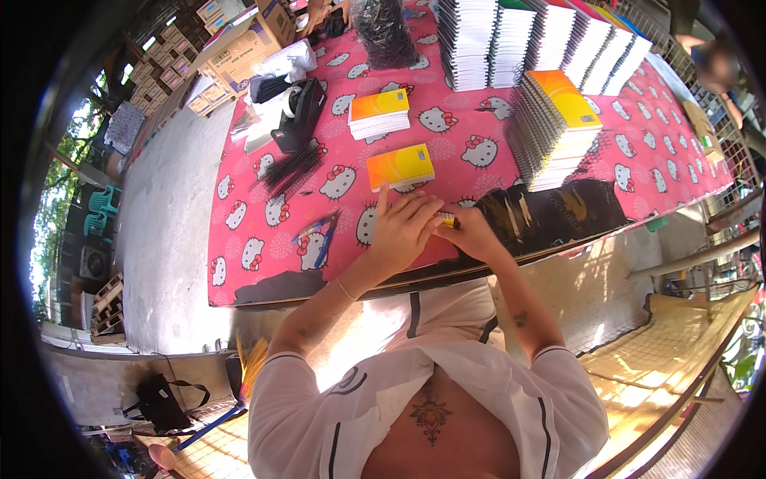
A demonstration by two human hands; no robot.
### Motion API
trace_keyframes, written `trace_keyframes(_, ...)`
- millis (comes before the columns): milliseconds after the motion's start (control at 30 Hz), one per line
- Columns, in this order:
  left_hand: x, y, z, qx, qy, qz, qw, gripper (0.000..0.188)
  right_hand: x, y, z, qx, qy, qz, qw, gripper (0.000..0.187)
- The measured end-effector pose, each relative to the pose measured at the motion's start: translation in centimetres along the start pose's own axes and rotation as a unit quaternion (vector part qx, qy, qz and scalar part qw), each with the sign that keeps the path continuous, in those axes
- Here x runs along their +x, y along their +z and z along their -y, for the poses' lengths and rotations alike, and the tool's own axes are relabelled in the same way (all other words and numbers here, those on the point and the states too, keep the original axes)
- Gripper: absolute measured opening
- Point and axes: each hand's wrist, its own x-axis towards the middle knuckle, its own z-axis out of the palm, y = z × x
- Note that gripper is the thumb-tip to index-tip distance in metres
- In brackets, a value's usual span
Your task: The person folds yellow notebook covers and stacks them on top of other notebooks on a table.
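My left hand [405,227] lies over the table's near edge with its fingers stretched out. Its index finger points at a yellow-and-orange spiral notebook [401,167] and reaches its near edge. Beside it, my right hand [476,237] has its fingers closed on a small yellow piece with dark marks [448,218]. Most of that piece is covered by my hands, so its kind cannot be told. Farther back sits a short stack of similar notebooks [380,112]. To the right rises a taller stack of yellow-and-orange notebooks [558,120].
Pink cartoon-print cloth [319,211] covers the table, with torn black patches [550,214] along the front. Pens [321,238], black binding combs [291,169] and a black tape dispenser [300,116] lie left. Tall notebook stacks [471,48] and a black plastic bag [384,36] stand behind.
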Motion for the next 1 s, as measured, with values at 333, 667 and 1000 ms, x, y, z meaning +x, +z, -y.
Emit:
trace_keyframes(333,0.7,-0.1,0.2,-0.028,0.025,-0.012,0.999,0.02,0.4,-5.0,0.6,-0.01,-0.096,0.029,0.995,0.015)
trace_keyframes(667,3.5,-2.8,-0.8,-0.156,-0.084,-0.066,0.982,0.018,-1.2,-1.1,4.6,-0.126,-0.169,-0.271,0.939,0.046)
trace_keyframes(1000,24.7,-4.6,-6.7,-0.258,0.16,-0.131,0.944,0.038,-2.0,-15.5,11.4,0.106,-0.132,-0.335,0.927,0.057)
